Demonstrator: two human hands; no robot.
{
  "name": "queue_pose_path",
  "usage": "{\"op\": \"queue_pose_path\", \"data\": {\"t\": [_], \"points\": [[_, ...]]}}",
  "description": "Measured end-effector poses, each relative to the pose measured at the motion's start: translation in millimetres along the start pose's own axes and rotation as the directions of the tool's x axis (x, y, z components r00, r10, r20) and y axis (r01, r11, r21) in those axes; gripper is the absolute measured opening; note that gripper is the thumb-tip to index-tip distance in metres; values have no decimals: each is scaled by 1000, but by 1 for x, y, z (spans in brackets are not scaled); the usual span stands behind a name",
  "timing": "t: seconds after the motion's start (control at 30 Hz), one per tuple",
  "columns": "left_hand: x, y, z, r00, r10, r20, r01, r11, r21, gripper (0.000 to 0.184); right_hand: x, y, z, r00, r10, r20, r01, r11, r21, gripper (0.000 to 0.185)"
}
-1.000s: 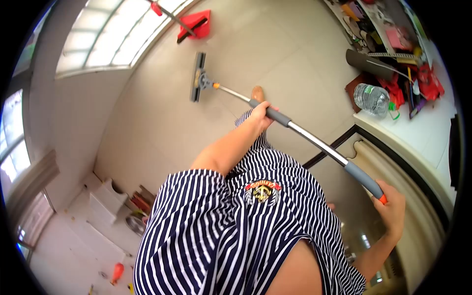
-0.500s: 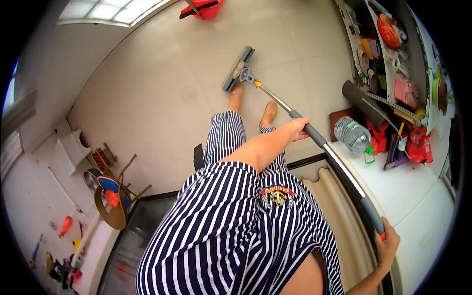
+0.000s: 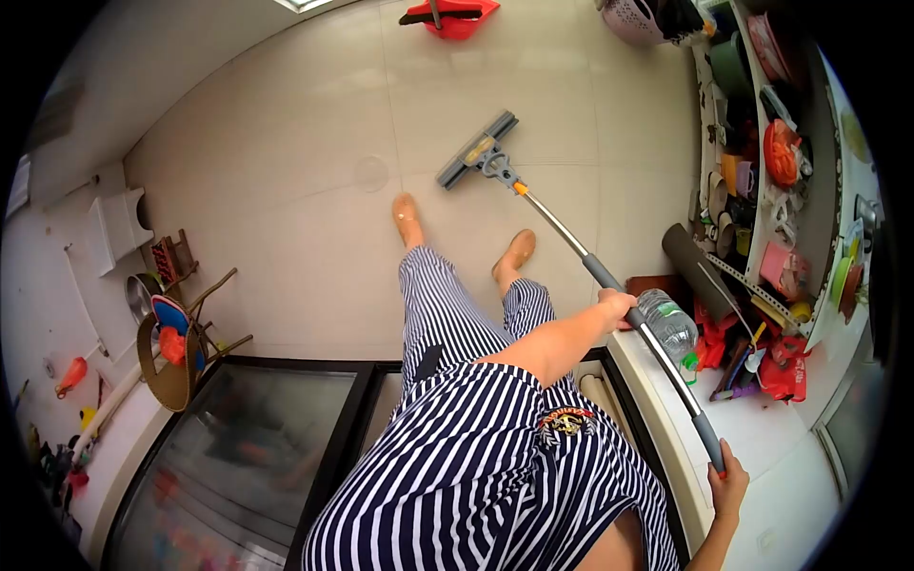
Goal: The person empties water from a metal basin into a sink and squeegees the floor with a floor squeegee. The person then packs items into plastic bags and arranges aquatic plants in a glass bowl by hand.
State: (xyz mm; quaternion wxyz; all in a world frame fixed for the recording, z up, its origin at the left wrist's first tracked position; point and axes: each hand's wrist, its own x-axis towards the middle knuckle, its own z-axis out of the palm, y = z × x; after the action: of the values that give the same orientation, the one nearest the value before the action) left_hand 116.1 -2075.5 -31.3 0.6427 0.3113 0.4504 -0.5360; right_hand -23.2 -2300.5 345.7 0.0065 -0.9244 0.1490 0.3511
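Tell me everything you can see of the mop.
The mop has a bar-shaped grey head with a yellowish patch, joined by a grey bracket and orange collar to a silver, metal-looking pole. Two grey sleeves cover parts of the pole; its end shows a red-orange tip. It slants across the view, head out over the floor; whether they touch is unclear. The left hand grips the sleeve nearer the head; the right hand holds the tipped end.

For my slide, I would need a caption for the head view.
A person on a pale tiled floor holds a mop, left hand at mid-length, right hand at the top end.
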Motion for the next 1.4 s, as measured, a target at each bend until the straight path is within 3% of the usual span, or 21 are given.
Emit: {"op": "queue_pose_path", "data": {"t": [0.13,0.27,0.37,0.4,0.43,0.5,0.57,0.6,0.63,0.67,0.7,0.73,0.8,0.87,0.9,0.97,1.1,1.2,1.23,1.37,1.4], "points": [[2,34,-23,1000,10,30,-9,999,-42,53,20,-34,-22,997,-71,-27,70,997,-40,60],[-20,114,-100,980,191,60,-180,971,-158,43,67,-122,-43,986,-167,4,167,982,-93,61],[-60,199,-187,944,326,-42,-326,912,-249,32,114,-236,-58,937,-349,-20,347,936,-54,60],[-77,226,-219,915,388,-109,-403,885,-232,16,125,-279,-63,932,-362,13,362,930,-56,61],[-86,253,-254,886,443,-140,-464,827,-318,30,136,-324,-68,926,-374,46,376,925,-57,61],[-105,306,-325,797,512,-320,-599,734,-320,29,154,-412,-70,865,-500,26,501,862,-79,63],[-139,353,-400,642,552,-532,-674,737,-50,49,164,-500,-64,840,-537,80,543,828,-139,60],[-166,367,-428,401,651,-644,-637,704,314,60,169,-546,-60,815,-572,92,579,804,-137,58],[-227,372,-430,344,703,-623,-446,706,550,63,176,-588,-55,790,-605,102,613,779,-132,56],[-235,375,-457,302,806,-509,-335,590,735,62,187,-621,-42,718,-693,57,695,713,-88,55],[-237,377,-482,280,885,-372,-208,434,876,62,190,-665,-39,734,-672,98,678,734,-40,54],[-240,371,-499,278,884,-375,-209,437,875,62,199,-696,-25,685,-727,48,726,687,39,51],[-247,363,-519,34,935,-352,-224,350,909,67,206,-749,-2,617,-785,64,772,619,149,50],[-266,360,-531,83,915,-395,-112,402,909,72,196,-775,8,595,-792,135,787,609,102,50],[-276,359,-528,128,890,-439,5,442,897,76,193,-769,8,595,-792,135,787,609,101,50],[-279,348,-502,172,879,-445,18,449,893,79,184,-751,9,630,-776,37,777,629,-35,50],[-229,299,-420,251,954,-163,66,151,986,84,191,-627,-12,704,-709,26,710,703,-45,49],[-190,240,-353,293,938,184,32,-202,979,63,176,-500,-9,743,-664,80,669,742,-47,53],[-183,225,-330,327,895,304,-18,-316,949,52,162,-457,-6,750,-653,102,657,754,-1,55],[-132,183,-216,713,494,497,-174,-561,809,15,87,-304,-3,808,-578,110,560,813,159,60],[-113,166,-184,691,395,605,-268,-638,722,13,75,-268,-10,829,-555,74,542,829,141,59]]}}
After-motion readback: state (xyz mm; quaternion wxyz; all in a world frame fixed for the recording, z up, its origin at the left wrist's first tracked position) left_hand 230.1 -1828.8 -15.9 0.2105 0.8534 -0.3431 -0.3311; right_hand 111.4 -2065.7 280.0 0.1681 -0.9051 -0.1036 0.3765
